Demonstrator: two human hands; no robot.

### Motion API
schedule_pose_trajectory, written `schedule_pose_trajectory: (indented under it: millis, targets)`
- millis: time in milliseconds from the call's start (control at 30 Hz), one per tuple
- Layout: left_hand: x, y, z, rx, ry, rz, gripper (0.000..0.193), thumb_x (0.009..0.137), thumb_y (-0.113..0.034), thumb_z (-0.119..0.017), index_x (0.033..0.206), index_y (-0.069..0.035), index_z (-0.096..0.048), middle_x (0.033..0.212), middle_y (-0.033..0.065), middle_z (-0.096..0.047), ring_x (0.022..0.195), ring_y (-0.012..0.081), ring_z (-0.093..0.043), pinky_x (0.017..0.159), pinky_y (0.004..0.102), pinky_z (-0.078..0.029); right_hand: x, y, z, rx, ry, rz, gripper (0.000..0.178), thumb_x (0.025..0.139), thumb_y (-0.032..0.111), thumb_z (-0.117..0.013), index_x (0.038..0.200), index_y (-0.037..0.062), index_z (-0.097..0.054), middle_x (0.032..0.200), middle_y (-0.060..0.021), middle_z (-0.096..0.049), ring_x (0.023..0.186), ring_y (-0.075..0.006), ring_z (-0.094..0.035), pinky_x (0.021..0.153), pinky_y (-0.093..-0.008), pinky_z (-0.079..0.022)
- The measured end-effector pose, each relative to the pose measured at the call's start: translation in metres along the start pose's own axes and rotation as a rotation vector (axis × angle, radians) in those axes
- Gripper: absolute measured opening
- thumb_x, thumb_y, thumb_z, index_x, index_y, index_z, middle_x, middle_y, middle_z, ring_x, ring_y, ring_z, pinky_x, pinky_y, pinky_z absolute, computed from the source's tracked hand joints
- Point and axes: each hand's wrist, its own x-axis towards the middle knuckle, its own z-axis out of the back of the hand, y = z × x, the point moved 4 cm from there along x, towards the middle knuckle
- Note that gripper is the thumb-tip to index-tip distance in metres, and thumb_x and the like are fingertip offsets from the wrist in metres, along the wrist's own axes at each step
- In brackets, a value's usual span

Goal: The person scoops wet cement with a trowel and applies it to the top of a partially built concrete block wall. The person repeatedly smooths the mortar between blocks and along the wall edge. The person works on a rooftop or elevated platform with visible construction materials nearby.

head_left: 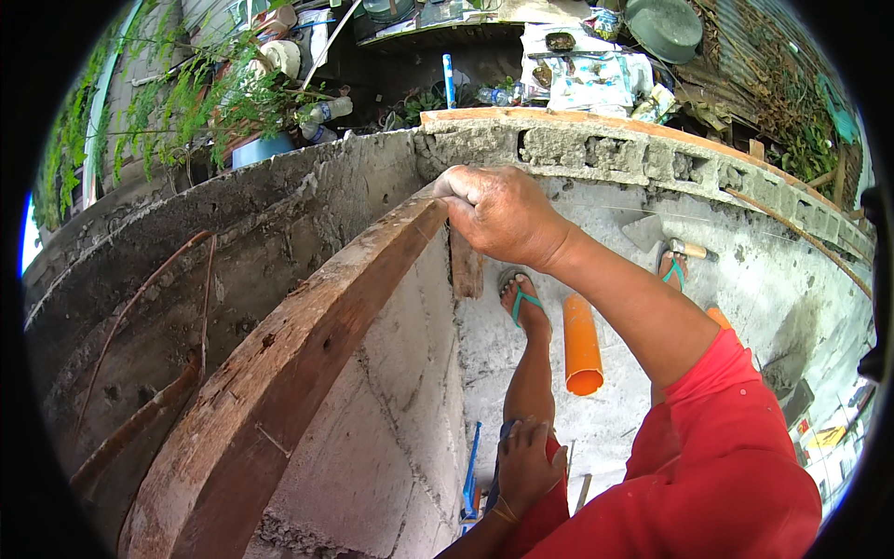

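My right hand (503,216), reaching in from the right in a red sleeve, is closed at the far end of a long wooden beam (307,317). Its fingers curl against the wood, and the fingertips are partly hidden. Rough and worn, the beam runs from there toward the lower left, along the inside of a concrete wall. My left hand (529,466) lies flat on my left thigh with its fingers stretched out and holds nothing. A short piece of wood (466,265) stands upright below the beam's far end, near my left foot.
An orange pipe (583,345) lies between my feet. Near my right foot is a trowel (644,232) with a light handle. A hollow-block wall (605,154) borders the far side, with a thin line in front. Rusty bars (140,429) stick up at left; a green basin (663,30) sits beyond.
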Motion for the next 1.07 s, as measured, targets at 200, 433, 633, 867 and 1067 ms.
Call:
schedule_pose_trajectory:
  millis: [200, 433, 633, 867, 1067]
  targets:
    - [0.001, -0.004, -0.003, 0.022, 0.046, 0.044, 0.064, 0.089, -0.043, -0.073, 0.139, -0.005, -0.062, 0.148, 0.0226, -0.056, 0.142, 0.0423, -0.047, 0.117, 0.0546, -0.036, 0.016, 0.013, -0.008, -0.049, 0.004, 0.156, 0.008, 0.091, 0.014, -0.061, 0.096, 0.0095, -0.066, 0.085, -0.0143, -0.072, 0.079, -0.0386, -0.072, 0.069, -0.0502, -0.058]
    - [0.002, 0.000, -0.006, 0.005, 0.041, 0.037, 0.062, 0.089, -0.042, -0.073, 0.137, -0.006, -0.063, 0.148, 0.0213, -0.057, 0.141, 0.0419, -0.048, 0.116, 0.0548, -0.037, 0.019, 0.009, -0.008, -0.089, 0.055, 0.212, 0.005, 0.092, 0.014, -0.061, 0.093, 0.0102, -0.063, 0.082, -0.0113, -0.070, 0.078, -0.0379, -0.071, 0.068, -0.0500, -0.059]
    - [0.005, 0.002, -0.005, 0.019, 0.026, 0.017, 0.060, 0.089, -0.043, -0.073, 0.138, -0.009, -0.064, 0.149, 0.0176, -0.057, 0.141, 0.0396, -0.050, 0.115, 0.0550, -0.038, 0.019, 0.009, -0.006, -0.090, 0.081, 0.226, 0.005, 0.091, 0.014, -0.062, 0.094, 0.0115, -0.064, 0.085, -0.0107, -0.071, 0.078, -0.0375, -0.072, 0.068, -0.0495, -0.059]
    - [0.008, -0.002, -0.001, 0.021, 0.023, 0.026, 0.061, 0.088, -0.042, -0.073, 0.137, -0.007, -0.064, 0.147, 0.0188, -0.058, 0.140, 0.0398, -0.050, 0.115, 0.0540, -0.039, 0.023, 0.009, -0.008, -0.100, 0.094, 0.227, 0.005, 0.088, 0.014, -0.064, 0.093, 0.0123, -0.064, 0.084, -0.0106, -0.070, 0.079, -0.0374, -0.072, 0.069, -0.0501, -0.059]
    - [0.008, -0.002, -0.001, 0.018, 0.046, 0.047, 0.063, 0.088, -0.044, -0.074, 0.139, -0.009, -0.063, 0.149, 0.0182, -0.057, 0.141, 0.0396, -0.049, 0.116, 0.0544, -0.037, 0.022, 0.009, -0.008, -0.066, 0.098, 0.269, 0.008, 0.085, 0.014, -0.067, 0.092, 0.0125, -0.065, 0.085, -0.0107, -0.071, 0.079, -0.0371, -0.072, 0.068, -0.0499, -0.059]
